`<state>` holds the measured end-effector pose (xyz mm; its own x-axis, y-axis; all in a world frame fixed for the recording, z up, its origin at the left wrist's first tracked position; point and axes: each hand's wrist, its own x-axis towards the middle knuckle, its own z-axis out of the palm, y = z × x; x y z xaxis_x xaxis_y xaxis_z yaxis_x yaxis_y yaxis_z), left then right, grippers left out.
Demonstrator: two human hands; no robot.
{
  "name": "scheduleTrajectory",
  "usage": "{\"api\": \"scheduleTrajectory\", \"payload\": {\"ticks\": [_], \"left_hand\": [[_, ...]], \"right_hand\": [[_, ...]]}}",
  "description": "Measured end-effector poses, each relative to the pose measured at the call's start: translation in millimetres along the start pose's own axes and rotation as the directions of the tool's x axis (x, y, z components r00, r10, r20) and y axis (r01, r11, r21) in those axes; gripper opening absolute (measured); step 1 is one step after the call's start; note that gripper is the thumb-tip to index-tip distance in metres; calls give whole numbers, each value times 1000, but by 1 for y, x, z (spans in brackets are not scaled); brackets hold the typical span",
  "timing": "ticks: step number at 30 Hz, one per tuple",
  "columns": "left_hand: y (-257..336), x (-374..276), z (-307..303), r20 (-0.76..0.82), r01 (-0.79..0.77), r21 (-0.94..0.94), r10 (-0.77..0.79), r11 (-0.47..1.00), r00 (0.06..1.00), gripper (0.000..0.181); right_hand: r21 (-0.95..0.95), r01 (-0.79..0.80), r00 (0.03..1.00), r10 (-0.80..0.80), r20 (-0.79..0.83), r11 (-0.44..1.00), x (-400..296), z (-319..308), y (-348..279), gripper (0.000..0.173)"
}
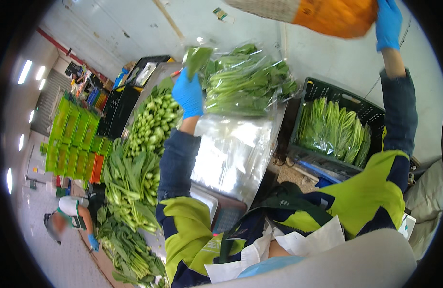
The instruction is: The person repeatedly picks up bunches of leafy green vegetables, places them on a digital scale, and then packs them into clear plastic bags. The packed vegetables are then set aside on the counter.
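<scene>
Blue gloves cover both my hands. My left hand [189,91] is closed around a green leaf [198,59] beside the bagged leafy greens [239,82]. At the top right, my right hand [389,27] grips the edge of an orange and pale bag [333,16], which is cut off by the picture's rim. Flat clear plastic bags [232,154] lie on the metal table just below the packed greens. Loose leafy greens with pale stems [153,122] are heaped along the table to the left of my left forearm.
A dark crate [351,102] holding bagged greens stands at the right. A scale [226,216] sits near my body. Green crates [72,136] are stacked at the left. Another person [75,212] with blue gloves stands at the lower left, beside more greens [135,252].
</scene>
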<state>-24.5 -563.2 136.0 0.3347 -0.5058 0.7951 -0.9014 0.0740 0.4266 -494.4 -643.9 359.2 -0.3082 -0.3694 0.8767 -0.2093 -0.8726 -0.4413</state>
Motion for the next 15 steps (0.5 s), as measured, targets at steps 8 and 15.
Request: {"api": "scheduleTrajectory", "payload": {"ticks": [8,15], "left_hand": [[-31,-106,224,769,-265,23,152,964,620,67],[44,-129,124,588,-285,-255,382,924,712,58]], "right_hand": [[-300,-172,985,156,-74,938,-41,-55,35,32],[-281,-4,948,93,305,960,-121,15,5,22]]}}
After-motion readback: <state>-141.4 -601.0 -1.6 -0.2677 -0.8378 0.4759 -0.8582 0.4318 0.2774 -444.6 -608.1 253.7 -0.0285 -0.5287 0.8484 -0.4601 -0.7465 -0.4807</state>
